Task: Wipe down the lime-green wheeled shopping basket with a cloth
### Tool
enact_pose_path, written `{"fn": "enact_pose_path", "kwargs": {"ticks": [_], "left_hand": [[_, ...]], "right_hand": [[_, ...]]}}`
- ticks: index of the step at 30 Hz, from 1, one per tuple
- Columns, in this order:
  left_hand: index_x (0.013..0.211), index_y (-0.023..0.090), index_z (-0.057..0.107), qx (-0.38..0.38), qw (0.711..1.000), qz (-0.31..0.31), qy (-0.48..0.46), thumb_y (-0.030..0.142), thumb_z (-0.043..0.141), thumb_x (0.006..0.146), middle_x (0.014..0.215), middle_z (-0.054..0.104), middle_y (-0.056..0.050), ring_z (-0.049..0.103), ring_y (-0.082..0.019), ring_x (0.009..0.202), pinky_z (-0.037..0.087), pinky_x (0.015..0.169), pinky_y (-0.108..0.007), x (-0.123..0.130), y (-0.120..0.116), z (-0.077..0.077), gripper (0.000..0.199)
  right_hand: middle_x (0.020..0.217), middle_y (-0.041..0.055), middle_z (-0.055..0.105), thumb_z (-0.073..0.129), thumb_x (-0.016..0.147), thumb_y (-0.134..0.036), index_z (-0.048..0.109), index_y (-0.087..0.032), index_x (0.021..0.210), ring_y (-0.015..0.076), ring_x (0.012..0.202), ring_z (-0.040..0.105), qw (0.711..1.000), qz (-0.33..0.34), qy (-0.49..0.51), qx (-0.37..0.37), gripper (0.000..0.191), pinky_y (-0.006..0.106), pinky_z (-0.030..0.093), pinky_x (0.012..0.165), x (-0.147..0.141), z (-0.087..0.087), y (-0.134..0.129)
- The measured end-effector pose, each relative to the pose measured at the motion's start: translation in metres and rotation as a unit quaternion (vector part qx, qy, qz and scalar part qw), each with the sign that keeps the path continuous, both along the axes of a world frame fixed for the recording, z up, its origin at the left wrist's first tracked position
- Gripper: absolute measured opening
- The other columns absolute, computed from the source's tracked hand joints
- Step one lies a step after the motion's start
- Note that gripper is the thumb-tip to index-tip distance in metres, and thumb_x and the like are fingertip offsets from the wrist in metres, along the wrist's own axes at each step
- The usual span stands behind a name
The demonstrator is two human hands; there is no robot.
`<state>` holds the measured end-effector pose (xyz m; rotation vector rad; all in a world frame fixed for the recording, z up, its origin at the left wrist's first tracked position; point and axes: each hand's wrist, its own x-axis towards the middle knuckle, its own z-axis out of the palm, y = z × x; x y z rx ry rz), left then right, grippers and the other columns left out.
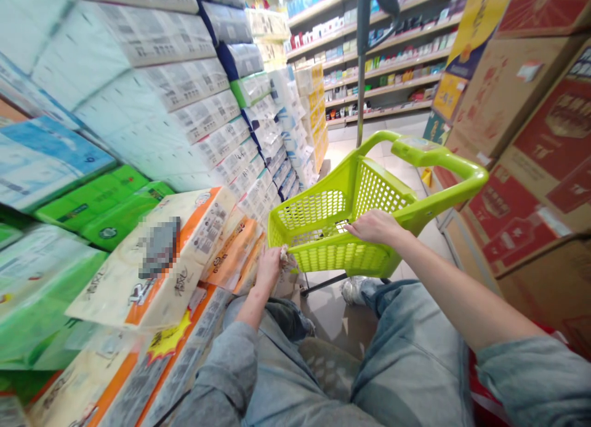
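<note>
A lime-green shopping cart (323, 258) stands in front of my legs, its handle (462, 184) pointing to the right. My right hand (376, 226) reaches over the near side of the basket, its fingers curled at the rim. Near the basket's left corner, my left hand (272, 264) is closed on a small whitish, crumpled thing (284, 253) that is too small to name. Inside the basket, a small black-and-white patch (342, 226) shows near my right fingertips.
Stacked tissue packs (184, 76) rise on the left, with a cream and orange pack (115, 279) lower down. Red and brown cartons (521, 144) line the right. Stocked shelves (392, 64) and a grey pole (361, 95) stand beyond the cart.
</note>
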<state>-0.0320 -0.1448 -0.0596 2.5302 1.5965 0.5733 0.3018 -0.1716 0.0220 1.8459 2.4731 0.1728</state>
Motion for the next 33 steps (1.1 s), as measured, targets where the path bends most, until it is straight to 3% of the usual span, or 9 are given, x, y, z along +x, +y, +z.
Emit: {"fn": "enact_pose_path", "kwargs": {"ticks": [5,9,14,19,21,23,26,30,33], "left_hand": [[0.098,0.021,0.057,0.009,0.998,-0.029,0.06,0.009,0.043,0.079,0.096,0.062,-0.006,0.053,-0.02,0.098,0.016,0.11,-0.041,0.012,-0.004,0.001,0.026],[0.093,0.02,0.057,0.001,0.998,-0.038,0.052,0.012,0.045,0.08,0.089,0.06,-0.006,0.053,-0.02,0.093,0.024,0.106,-0.041,0.031,-0.009,-0.005,0.02],[0.094,0.021,0.058,-0.009,0.996,-0.041,-0.076,0.013,0.047,0.079,0.09,0.061,-0.006,0.053,-0.02,0.095,0.02,0.108,-0.044,0.063,-0.029,-0.014,0.021],[0.112,0.023,0.056,-0.034,0.969,-0.109,-0.22,0.007,0.046,0.074,0.122,0.054,-0.007,0.041,-0.02,0.123,0.019,0.11,-0.044,0.058,-0.038,-0.025,0.042],[0.116,0.023,0.054,-0.016,0.967,-0.066,-0.247,0.004,0.042,0.074,0.129,0.048,-0.007,0.033,-0.02,0.13,0.023,0.109,-0.041,0.042,-0.039,-0.032,0.048],[0.113,0.021,0.057,0.028,0.96,0.06,-0.273,0.004,0.041,0.074,0.128,0.047,-0.009,0.031,-0.021,0.13,0.025,0.108,-0.041,0.023,-0.039,-0.037,0.045],[0.101,0.019,0.062,0.066,0.933,0.234,-0.266,0.013,0.046,0.077,0.109,0.052,-0.011,0.044,-0.025,0.116,0.033,0.101,-0.043,0.003,-0.038,-0.037,0.029],[0.086,0.019,0.064,-0.01,0.908,0.248,-0.338,0.019,0.05,0.079,0.081,0.057,-0.006,0.057,-0.021,0.088,0.043,0.086,-0.034,0.006,-0.029,-0.023,0.016],[0.072,0.018,0.061,-0.053,0.854,0.266,-0.444,0.021,0.049,0.081,0.071,0.059,-0.005,0.059,-0.02,0.081,0.044,0.079,-0.029,0.027,-0.023,-0.018,0.015]], "right_hand": [[0.081,0.0171,0.07,0.019,0.091,-0.052,0.072,-0.014,0.079,0.0265,0.083,0.065,0.996,-0.085,-0.001,0.008,0.066,0.034,0.044,0.07,0.005,-0.008,0.008],[0.083,0.0168,0.07,0.017,0.093,-0.044,0.071,-0.013,0.086,0.0261,0.083,0.065,0.997,-0.077,0.005,0.006,0.063,0.033,0.046,0.067,-0.021,-0.023,0.014],[0.084,0.0162,0.07,0.018,0.093,-0.041,0.071,-0.014,0.086,0.025,0.082,0.066,1.0,-0.019,0.017,-0.012,0.06,0.032,0.046,0.066,-0.053,-0.036,0.016],[0.08,0.0158,0.07,0.017,0.093,-0.04,0.071,-0.014,0.082,0.0242,0.08,0.066,1.0,-0.015,-0.01,0.0,0.061,0.03,0.046,0.063,-0.041,-0.036,0.013],[0.079,0.0149,0.07,0.017,0.093,-0.039,0.072,-0.015,0.082,0.0235,0.079,0.066,1.0,-0.016,-0.017,-0.002,0.06,0.03,0.045,0.063,-0.036,-0.035,0.012],[0.079,0.0148,0.07,0.018,0.093,-0.039,0.072,-0.015,0.081,0.024,0.078,0.066,1.0,-0.012,-0.019,0.005,0.06,0.03,0.045,0.063,-0.036,-0.035,0.012],[0.076,0.0161,0.07,0.018,0.093,-0.039,0.071,-0.013,0.078,0.0252,0.077,0.066,1.0,-0.007,-0.01,0.016,0.062,0.031,0.045,0.061,-0.04,-0.036,0.01],[0.073,0.0164,0.069,0.017,0.093,-0.039,0.071,-0.011,0.075,0.025,0.075,0.066,1.0,-0.003,0.002,0.03,0.063,0.03,0.044,0.059,-0.044,-0.037,0.008],[0.074,0.0168,0.069,0.018,0.092,-0.038,0.071,-0.011,0.076,0.0253,0.075,0.066,1.0,0.0,0.001,0.028,0.062,0.03,0.043,0.059,-0.044,-0.038,0.008]]}}
